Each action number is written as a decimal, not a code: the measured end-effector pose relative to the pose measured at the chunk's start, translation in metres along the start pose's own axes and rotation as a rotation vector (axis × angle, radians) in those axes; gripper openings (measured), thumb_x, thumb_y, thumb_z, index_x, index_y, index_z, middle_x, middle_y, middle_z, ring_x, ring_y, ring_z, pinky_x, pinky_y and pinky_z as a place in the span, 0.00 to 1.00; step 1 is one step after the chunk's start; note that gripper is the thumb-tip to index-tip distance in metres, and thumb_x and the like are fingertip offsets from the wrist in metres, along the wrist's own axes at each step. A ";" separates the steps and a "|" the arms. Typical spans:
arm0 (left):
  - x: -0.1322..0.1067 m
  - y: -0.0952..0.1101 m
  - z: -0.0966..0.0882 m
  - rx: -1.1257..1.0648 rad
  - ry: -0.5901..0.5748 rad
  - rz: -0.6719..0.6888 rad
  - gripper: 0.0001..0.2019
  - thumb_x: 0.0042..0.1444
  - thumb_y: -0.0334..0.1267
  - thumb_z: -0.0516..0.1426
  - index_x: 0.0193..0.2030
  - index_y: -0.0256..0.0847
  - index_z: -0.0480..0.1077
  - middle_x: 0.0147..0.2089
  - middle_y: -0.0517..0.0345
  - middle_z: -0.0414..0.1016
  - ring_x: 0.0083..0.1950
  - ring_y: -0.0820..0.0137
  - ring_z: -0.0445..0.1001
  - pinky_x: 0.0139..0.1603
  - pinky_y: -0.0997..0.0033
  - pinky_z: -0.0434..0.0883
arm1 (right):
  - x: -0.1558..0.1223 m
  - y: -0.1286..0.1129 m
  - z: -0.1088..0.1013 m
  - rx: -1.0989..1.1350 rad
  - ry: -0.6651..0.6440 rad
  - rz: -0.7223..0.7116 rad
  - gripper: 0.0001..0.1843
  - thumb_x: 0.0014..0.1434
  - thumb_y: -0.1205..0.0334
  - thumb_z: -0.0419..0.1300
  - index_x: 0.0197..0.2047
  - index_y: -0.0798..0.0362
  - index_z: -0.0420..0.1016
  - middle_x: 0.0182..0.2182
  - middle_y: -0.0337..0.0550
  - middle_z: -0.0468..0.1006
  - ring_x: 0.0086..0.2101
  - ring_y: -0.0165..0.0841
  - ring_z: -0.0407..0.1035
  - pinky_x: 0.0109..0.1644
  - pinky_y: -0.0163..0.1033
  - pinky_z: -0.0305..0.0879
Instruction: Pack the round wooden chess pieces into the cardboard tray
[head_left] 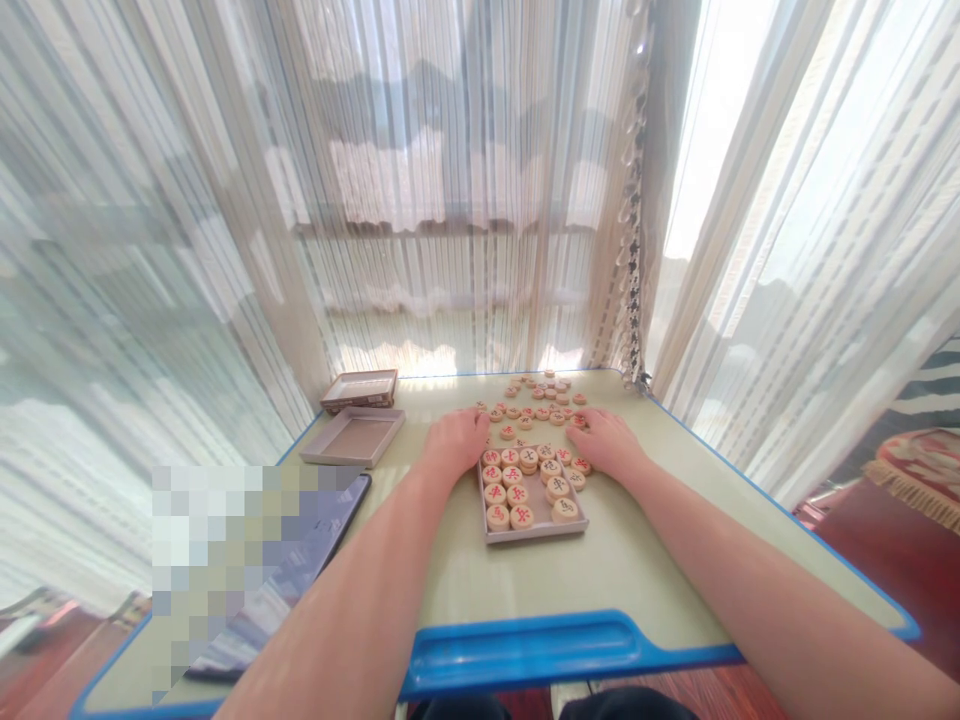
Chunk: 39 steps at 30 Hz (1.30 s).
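A shallow grey tray (535,534) lies in the middle of the pale green table (645,560). It holds several round wooden chess pieces (523,487) marked in red and black. More loose pieces (536,400) are scattered behind it toward the curtain. My left hand (455,441) rests palm down at the tray's far left corner, its fingers curled among the loose pieces. My right hand (604,441) lies at the tray's far right corner, fingers bent over a piece I cannot make out.
Two box halves sit at the left: a grey one (352,437) and a brown-edged one (361,390) behind it. A dark phone or tablet (315,560) lies at the near left. Sheer curtains (465,200) hang right behind the table. A blue rim (525,650) edges the near side.
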<state>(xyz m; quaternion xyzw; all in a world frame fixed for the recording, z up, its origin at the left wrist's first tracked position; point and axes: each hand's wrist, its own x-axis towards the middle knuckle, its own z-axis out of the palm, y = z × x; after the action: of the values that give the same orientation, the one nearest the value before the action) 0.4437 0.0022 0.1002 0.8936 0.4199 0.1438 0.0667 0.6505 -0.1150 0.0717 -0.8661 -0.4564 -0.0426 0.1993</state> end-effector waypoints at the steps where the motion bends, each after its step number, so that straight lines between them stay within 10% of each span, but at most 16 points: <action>1: 0.000 0.000 0.000 0.001 0.000 0.001 0.25 0.60 0.48 0.36 0.39 0.39 0.70 0.42 0.46 0.74 0.44 0.61 0.72 0.43 0.63 0.67 | 0.000 0.000 0.000 -0.005 -0.009 0.011 0.24 0.54 0.54 0.49 0.51 0.54 0.68 0.51 0.52 0.69 0.51 0.43 0.61 0.54 0.46 0.53; 39: 0.001 0.002 0.001 0.017 -0.018 0.007 0.24 0.59 0.50 0.36 0.40 0.41 0.69 0.44 0.47 0.73 0.45 0.60 0.71 0.43 0.61 0.66 | 0.002 -0.001 -0.006 0.002 0.106 -0.014 0.15 0.50 0.59 0.53 0.39 0.54 0.74 0.36 0.49 0.75 0.42 0.39 0.66 0.52 0.44 0.52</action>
<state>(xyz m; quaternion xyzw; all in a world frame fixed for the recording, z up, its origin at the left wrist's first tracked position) 0.4457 0.0017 0.0995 0.8970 0.4171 0.1324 0.0626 0.6513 -0.1148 0.0778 -0.8594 -0.4511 -0.0893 0.2236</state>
